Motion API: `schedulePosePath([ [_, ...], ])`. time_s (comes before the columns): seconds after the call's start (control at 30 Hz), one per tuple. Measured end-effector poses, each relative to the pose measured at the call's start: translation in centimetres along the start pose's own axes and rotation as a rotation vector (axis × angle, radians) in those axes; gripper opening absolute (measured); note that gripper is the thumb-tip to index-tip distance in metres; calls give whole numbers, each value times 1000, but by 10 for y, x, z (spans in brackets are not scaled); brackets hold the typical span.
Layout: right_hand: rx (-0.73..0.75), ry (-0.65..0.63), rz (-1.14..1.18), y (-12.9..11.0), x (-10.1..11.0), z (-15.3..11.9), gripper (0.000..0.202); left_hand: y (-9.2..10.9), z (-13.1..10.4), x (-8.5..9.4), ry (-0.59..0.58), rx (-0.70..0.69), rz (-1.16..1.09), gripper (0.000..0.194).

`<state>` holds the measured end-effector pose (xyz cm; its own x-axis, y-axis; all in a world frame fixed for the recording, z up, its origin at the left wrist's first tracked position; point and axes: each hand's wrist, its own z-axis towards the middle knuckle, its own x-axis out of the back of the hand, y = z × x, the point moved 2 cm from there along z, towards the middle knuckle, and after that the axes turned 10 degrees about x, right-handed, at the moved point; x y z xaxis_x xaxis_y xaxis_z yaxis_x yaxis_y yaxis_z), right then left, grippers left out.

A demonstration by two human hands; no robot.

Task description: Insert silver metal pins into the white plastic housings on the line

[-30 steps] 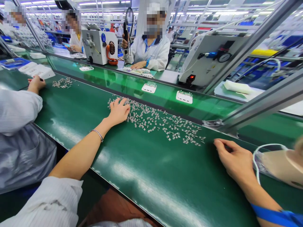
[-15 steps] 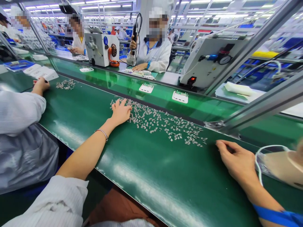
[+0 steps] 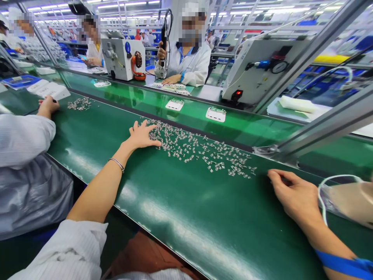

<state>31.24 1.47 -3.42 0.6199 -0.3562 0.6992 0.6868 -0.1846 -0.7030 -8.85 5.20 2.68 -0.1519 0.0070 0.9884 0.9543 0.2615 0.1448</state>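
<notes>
Many small metal parts [image 3: 201,147] lie scattered over the green work surface [image 3: 180,202]. At their left end my left hand [image 3: 141,134] rests with its fingers spread, thumb and fingertips at the edge of the parts. A metal bangle [image 3: 117,165] is on that wrist. Beyond the right end of the scatter, my right hand [image 3: 294,190] is near the surface, thumb and fingertips pressed together; whatever they hold, if anything, is hidden. A blue band [image 3: 344,262] circles the right wrist.
A co-worker's hand [image 3: 49,105] is at the far left near white trays [image 3: 54,89] and a smaller pile of parts [image 3: 79,104]. White pieces [image 3: 215,114] lie on the green strip behind. Opposite, a person holds a black tool [image 3: 163,42]. A metal post slants at right.
My left hand has shifted left and its fingers have spread wider. The white pieces on the strip behind have moved left. My right hand keeps its pinch.
</notes>
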Motion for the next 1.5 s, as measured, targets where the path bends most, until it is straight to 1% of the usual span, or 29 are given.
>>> schedulePosePath([
  [0.1, 3, 1, 4, 1, 0, 1, 59, 1, -1, -1, -36, -22, 15, 91],
  [0.27, 14, 10, 11, 7, -2, 2, 57, 13, -5, -10, -45, -53, 4, 84],
  [0.37, 3, 16, 19, 8, -2, 1, 55, 16, -6, -13, -52, -70, 2, 84],
  [0.53, -2, 19, 34, 6, -2, 0, 51, 13, -4, -13, -5, -16, -20, 78],
  [0.63, -13, 23, 8, 3, -1, -1, 49, 12, -2, -14, 1, -20, -27, 77],
  [0.73, -11, 18, -10, 2, 0, -2, 50, 10, 1, -14, 25, 1, -51, 73],
  [0.9, 6, 17, 13, 9, -2, 1, 49, 4, 7, -19, 56, 40, -72, 77],
  [0.97, 24, 24, 23, 12, -3, 3, 47, 2, 10, -23, 68, 40, -70, 71],
  [1.07, 63, 31, 35, 13, -3, 4, 42, 0, 13, -26, 69, 11, -59, 54],
  [1.13, 72, 38, 38, 13, -3, 4, 39, 1, 14, -27, 78, -15, -53, 46],
  [1.33, 50, 45, 36, 10, -2, 4, 39, 9, 12, -25, 160, -68, -44, 36],
  [1.5, 11, 24, 14, 6, -3, 1, 41, 11, 15, -27, 215, -51, -52, 29],
])
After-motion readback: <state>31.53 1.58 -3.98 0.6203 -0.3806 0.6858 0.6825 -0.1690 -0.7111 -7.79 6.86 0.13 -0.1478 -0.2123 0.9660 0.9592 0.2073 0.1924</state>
